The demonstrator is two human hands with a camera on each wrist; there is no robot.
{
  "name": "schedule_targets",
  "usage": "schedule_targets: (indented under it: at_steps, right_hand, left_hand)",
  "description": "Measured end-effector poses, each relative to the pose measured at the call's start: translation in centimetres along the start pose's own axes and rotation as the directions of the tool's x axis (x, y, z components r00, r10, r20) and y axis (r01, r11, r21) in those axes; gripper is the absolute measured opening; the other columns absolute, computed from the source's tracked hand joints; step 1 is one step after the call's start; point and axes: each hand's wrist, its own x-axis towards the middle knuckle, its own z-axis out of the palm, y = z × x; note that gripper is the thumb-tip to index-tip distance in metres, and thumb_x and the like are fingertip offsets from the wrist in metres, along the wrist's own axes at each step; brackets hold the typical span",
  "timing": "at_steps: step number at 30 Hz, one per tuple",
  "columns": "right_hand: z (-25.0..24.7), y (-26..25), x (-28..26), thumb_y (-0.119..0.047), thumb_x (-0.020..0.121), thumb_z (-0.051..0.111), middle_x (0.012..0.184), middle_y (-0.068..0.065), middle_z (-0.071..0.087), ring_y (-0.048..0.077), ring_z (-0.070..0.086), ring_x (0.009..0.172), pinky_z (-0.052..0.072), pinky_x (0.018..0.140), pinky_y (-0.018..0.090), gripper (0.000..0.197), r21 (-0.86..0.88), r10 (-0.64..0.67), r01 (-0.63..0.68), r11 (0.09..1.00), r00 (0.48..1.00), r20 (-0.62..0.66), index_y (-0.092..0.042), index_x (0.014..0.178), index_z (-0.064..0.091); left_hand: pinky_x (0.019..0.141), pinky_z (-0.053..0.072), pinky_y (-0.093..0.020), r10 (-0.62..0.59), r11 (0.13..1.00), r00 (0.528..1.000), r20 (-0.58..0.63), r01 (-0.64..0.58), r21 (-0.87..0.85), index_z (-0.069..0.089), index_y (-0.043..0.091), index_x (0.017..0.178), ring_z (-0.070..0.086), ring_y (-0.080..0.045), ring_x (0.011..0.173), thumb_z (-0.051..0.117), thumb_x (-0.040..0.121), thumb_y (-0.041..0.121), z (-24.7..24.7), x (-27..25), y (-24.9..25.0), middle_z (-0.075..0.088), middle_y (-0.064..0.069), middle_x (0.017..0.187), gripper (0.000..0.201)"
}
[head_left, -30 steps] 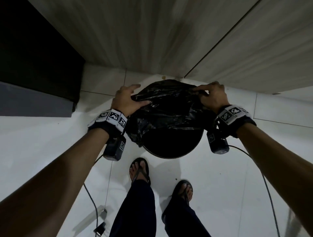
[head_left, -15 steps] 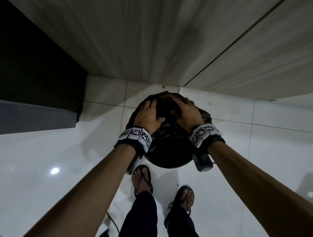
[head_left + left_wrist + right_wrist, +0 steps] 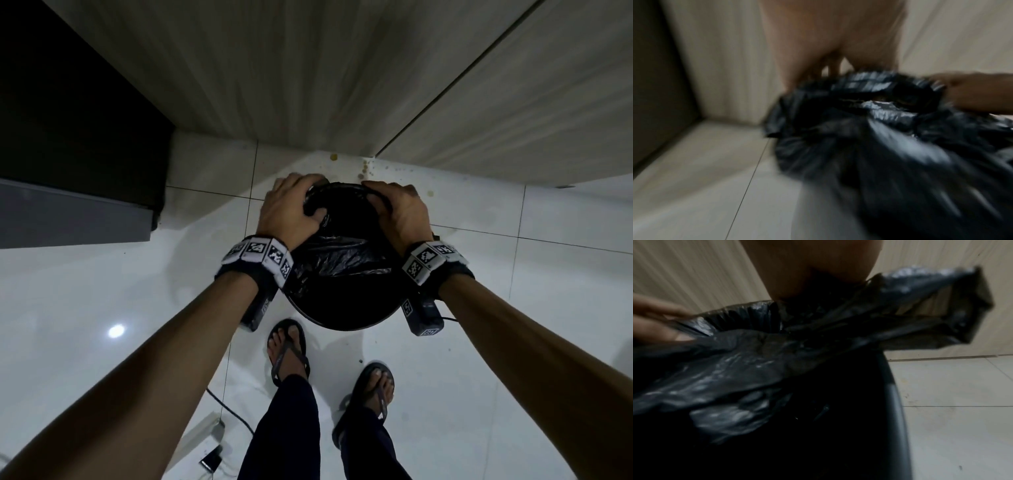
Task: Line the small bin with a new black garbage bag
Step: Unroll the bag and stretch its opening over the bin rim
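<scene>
Small round black bin (image 3: 346, 317) stands on the white tiled floor (image 3: 102, 291), close to the wood-grain cabinet front (image 3: 291, 75), person's sandalled feet (image 3: 289, 349) just in front of it. Black garbage bag (image 3: 337, 260) sits crumpled over the bin mouth, bunched toward the far rim, near part of the opening dark and uncovered.

Left hand (image 3: 291, 209) is at the far-left rim, fingers curled over the bag edge, thumb pressed in on the plastic: grasping the bag. Right hand (image 3: 400, 209) is at the far-right rim, fingers curled down over the bag edge the same way: grasping the bag. Hands are apart, a stretch of bag edge running between them along the far rim.

Left wrist view is blurred: left hand (image 3: 830, 40) from behind, fingertips buried in crinkled bag (image 3: 890, 138), the other hand (image 3: 978, 94) coming in from the right and touching the plastic. Right wrist view: right hand (image 3: 812, 267) dug into the bag (image 3: 756, 361), one loose corner of bag sticking out to the right past the bin wall (image 3: 898, 418), fingers of the left hand (image 3: 657, 321) on the bag at left edge.

Both wrists carry marker bands (image 3: 258, 255) with small camera units hanging below. A dark appliance or cabinet block (image 3: 68, 137) is at left. Cable and a small device (image 3: 212, 459) lie on the floor behind the feet.
</scene>
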Motion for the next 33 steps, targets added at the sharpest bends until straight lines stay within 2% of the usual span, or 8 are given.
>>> schedule_targets:
  at_steps: [2, 6, 9, 13, 19, 23, 29, 33]
  right_hand:
    - [0.3, -0.4, 0.3, -0.026, 0.095, 0.049, 0.111, 0.009, 0.071, 0.034, 0.058, 0.103, 0.049, 0.083, 0.039, 0.031, 0.002, -0.034, 0.034, 0.999, 0.999, -0.009, -0.026, 0.123, 0.061]
    - [0.5, 0.8, -0.2, -0.018, 0.091, 0.051, 0.107, 0.01, 0.074, 0.033, 0.067, 0.097, 0.051, 0.082, 0.036, 0.029, 0.053, -0.021, 0.024, 0.998, 0.999, -0.048, -0.022, 0.117, 0.064]
    - [-0.2, 2.2, -0.9, -0.021, 0.091, 0.053, 0.097, 0.015, 0.074, 0.038, 0.067, 0.089, 0.05, 0.074, 0.038, 0.027, -0.04, -0.034, 0.034, 0.999, 0.999, 0.004, -0.021, 0.116, 0.062]
    - [-1.5, 2.5, -0.9, -0.024, 0.09, 0.055, 0.104, 0.01, 0.074, 0.035, 0.067, 0.095, 0.05, 0.076, 0.038, 0.029, -0.079, -0.052, 0.053, 0.995, 0.999, 0.013, -0.024, 0.119, 0.061]
    - [-0.6, 2.4, -1.8, -0.011, 0.08, 0.063, 0.111, 0.01, 0.071, 0.03, 0.064, 0.103, 0.051, 0.091, 0.037, 0.037, 0.158, 0.149, -0.155, 0.975, 0.987, 0.052, -0.019, 0.116, 0.064]
    - [-0.8, 3.0, -1.7, -0.007, 0.074, 0.074, 0.099, 0.008, 0.07, 0.023, 0.065, 0.097, 0.052, 0.094, 0.034, 0.03, 0.461, 0.326, -0.369, 0.807, 0.929, 0.173, -0.012, 0.104, 0.07]
    - [-1.1, 3.2, -3.6, -0.013, 0.084, 0.069, 0.076, 0.001, 0.066, -0.001, 0.061, 0.058, 0.05, 0.06, 0.018, 0.022, 0.681, 0.392, -0.395, 0.616, 0.904, 0.169, -0.001, 0.102, 0.071]
    - [-0.5, 3.0, -3.9, -0.013, 0.092, 0.058, 0.085, 0.0, 0.068, 0.009, 0.063, 0.073, 0.054, 0.079, 0.026, 0.023, 0.764, 0.448, -0.442, 0.47, 0.865, 0.225, -0.005, 0.111, 0.068]
  left_hand:
    - [0.102, 0.04, -0.031, 0.083, 0.996, 0.996, 0.043, -0.082, -0.018, 0.051, 0.03, 0.132, 0.05, -0.021, 0.121, 0.057, 0.087, 0.026, 0.3, 1.6, 1.2, 0.059, -0.001, 0.129, 0.045]
    - [0.088, 0.037, -0.016, 0.007, 0.997, 0.986, 0.164, 0.005, -0.073, 0.062, 0.025, 0.122, 0.058, -0.021, 0.116, 0.047, 0.095, 0.019, 1.7, 3.4, 1.0, 0.066, 0.0, 0.125, 0.032]
    - [0.083, 0.037, -0.016, -0.034, 0.993, 0.993, 0.116, 0.047, -0.109, 0.065, 0.023, 0.115, 0.061, -0.024, 0.11, 0.046, 0.095, 0.019, 1.9, 2.8, 0.3, 0.07, -0.002, 0.117, 0.028]
    - [0.095, 0.045, -0.024, -0.146, 0.96, 0.987, 0.067, 0.157, -0.232, 0.064, 0.02, 0.119, 0.061, -0.025, 0.113, 0.049, 0.094, 0.019, 2.0, 1.7, -0.7, 0.068, -0.005, 0.121, 0.029]
    - [0.088, 0.039, -0.018, -0.288, 0.899, 0.958, -0.016, 0.265, -0.349, 0.064, 0.015, 0.119, 0.061, -0.024, 0.112, 0.048, 0.095, 0.014, 2.4, -0.8, -2.0, 0.068, -0.009, 0.119, 0.029]
    - [0.087, 0.039, -0.018, -0.332, 0.873, 0.943, -0.019, 0.299, -0.385, 0.063, 0.014, 0.12, 0.061, -0.025, 0.112, 0.047, 0.096, 0.015, 2.6, -1.9, -2.5, 0.068, -0.011, 0.119, 0.029]
    - [0.093, 0.042, -0.025, -0.385, 0.843, 0.923, 0.0, 0.352, -0.407, 0.062, 0.012, 0.122, 0.06, -0.029, 0.114, 0.046, 0.096, 0.015, 2.2, -2.8, -3.3, 0.066, -0.013, 0.121, 0.031]
    - [0.099, 0.043, -0.029, -0.407, 0.83, 0.913, 0.032, 0.384, -0.403, 0.06, 0.014, 0.125, 0.058, -0.029, 0.117, 0.045, 0.097, 0.016, 2.1, -3.2, -3.3, 0.065, -0.013, 0.124, 0.032]
